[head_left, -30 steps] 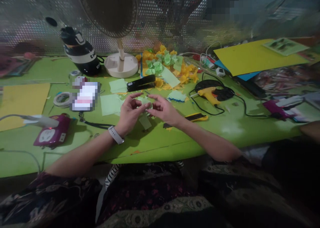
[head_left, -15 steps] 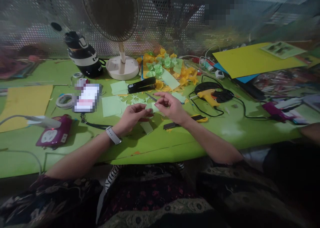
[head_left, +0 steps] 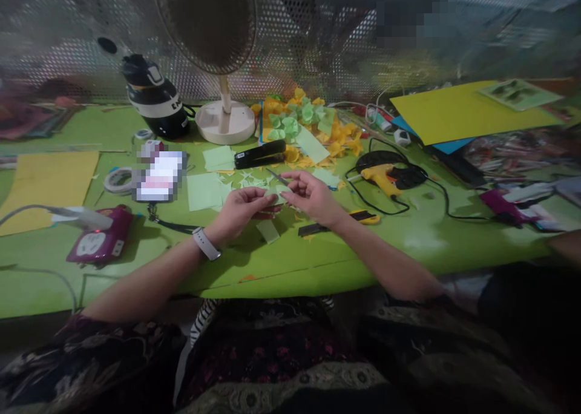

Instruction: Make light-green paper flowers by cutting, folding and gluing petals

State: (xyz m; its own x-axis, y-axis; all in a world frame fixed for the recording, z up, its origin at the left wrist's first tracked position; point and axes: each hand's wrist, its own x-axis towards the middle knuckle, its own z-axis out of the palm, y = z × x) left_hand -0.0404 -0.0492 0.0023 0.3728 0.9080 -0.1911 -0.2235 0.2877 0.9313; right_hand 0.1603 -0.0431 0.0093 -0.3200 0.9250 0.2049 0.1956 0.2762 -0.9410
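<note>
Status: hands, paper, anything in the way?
Left hand and right hand pinching small pale-green paper piece. Possible snag: long yellow-and-black cutter knife close by, partly hidden.

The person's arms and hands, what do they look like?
The left hand and right hand wear no gloves. A pale wristband with little holes circles the left wrist. The dark sleeves have paler patterns and end near the elbows.

On the worktop (head_left: 290,275), a stapler (head_left: 260,154) lay behind the left hand (head_left: 242,211), before heaped paper flowers (head_left: 290,126). Left of the flowers stood a fan (head_left: 206,26); right of the stapler lay a glue gun (head_left: 382,177).
</note>
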